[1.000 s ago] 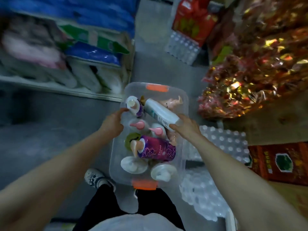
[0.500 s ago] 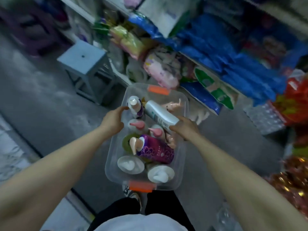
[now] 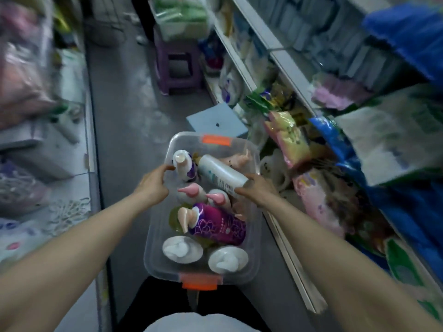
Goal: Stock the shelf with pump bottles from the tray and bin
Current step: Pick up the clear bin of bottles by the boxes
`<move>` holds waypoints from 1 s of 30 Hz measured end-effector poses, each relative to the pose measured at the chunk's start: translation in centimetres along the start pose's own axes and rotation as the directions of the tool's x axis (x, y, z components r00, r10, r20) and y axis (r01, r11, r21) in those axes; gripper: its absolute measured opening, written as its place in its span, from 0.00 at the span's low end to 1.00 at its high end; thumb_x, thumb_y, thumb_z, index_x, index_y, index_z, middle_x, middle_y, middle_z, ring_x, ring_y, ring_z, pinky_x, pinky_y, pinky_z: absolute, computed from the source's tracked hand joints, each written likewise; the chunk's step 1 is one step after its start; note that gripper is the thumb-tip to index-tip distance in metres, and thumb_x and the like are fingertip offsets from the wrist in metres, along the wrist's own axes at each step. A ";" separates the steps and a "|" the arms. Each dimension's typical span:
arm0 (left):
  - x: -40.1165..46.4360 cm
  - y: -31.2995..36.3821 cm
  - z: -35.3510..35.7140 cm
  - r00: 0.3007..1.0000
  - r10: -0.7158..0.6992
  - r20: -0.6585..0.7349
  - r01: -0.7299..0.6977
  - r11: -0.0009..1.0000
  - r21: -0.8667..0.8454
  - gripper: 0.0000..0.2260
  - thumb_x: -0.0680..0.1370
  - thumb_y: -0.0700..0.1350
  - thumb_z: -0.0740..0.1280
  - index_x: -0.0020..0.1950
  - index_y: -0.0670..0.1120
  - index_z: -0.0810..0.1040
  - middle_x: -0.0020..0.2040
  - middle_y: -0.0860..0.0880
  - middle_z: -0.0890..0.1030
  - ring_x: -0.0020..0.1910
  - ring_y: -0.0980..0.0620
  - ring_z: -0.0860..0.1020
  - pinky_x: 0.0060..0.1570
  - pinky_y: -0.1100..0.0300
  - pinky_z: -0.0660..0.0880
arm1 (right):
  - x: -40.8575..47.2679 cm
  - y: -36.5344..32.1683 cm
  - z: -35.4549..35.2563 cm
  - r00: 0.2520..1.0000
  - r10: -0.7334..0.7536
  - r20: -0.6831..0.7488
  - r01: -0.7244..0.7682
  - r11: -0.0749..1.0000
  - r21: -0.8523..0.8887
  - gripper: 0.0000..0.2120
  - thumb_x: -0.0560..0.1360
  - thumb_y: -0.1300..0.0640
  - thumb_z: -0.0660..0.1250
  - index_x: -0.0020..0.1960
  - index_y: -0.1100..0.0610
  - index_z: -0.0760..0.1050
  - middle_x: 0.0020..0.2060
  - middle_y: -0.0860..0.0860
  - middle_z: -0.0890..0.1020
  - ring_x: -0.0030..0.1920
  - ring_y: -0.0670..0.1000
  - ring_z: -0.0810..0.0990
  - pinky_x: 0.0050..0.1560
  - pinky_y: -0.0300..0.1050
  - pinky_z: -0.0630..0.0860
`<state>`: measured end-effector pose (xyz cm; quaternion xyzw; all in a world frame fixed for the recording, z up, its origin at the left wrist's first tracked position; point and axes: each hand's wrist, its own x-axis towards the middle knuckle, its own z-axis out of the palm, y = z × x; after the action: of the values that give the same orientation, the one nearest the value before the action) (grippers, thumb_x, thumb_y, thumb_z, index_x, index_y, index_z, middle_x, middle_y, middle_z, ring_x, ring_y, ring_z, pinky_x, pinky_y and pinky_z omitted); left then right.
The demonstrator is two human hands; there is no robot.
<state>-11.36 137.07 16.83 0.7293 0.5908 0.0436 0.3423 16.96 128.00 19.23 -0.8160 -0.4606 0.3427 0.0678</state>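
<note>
- Closest to us, two white pump bottles stand upright side by side at the near end of the clear bin, just behind its orange latch.
- Behind them a purple bottle lies on its side across the bin, its pale pump head pointing left.
- Next come two pink pump heads side by side in the middle of the bin.
- Our left hand grips the left rim of the bin, thumb hooked over the edge beside a small white and purple bottle that stands upright.
- Our right hand grips the right rim, and its fingers also touch the base of a long white bottle lying tilted across the far half of the bin.
- We carry the bin between both hands above the grey floor of a shop aisle.
- To the right, the shelf runs along the aisle, crowded with blue, pink and yellow packets, too blurred to tell further.
- Just past the bin a light blue stool stands on the floor, and further on a purple stool.
</note>
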 end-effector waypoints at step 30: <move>57.3 3.5 -18.8 0.926 0.224 0.304 -0.278 0.949 0.147 0.32 0.69 0.33 0.60 0.69 0.59 0.64 0.51 0.42 0.76 0.53 0.41 0.75 0.46 0.51 0.74 | 42.2 -22.5 -9.9 0.938 0.337 -0.085 -0.313 0.925 0.217 0.30 0.72 0.45 0.72 0.72 0.47 0.70 0.64 0.57 0.78 0.64 0.60 0.76 0.58 0.48 0.74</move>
<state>-0.15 196.34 13.58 0.8266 0.4385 -0.0738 0.3450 21.61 176.52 15.34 -0.8893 -0.2769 0.3439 0.1193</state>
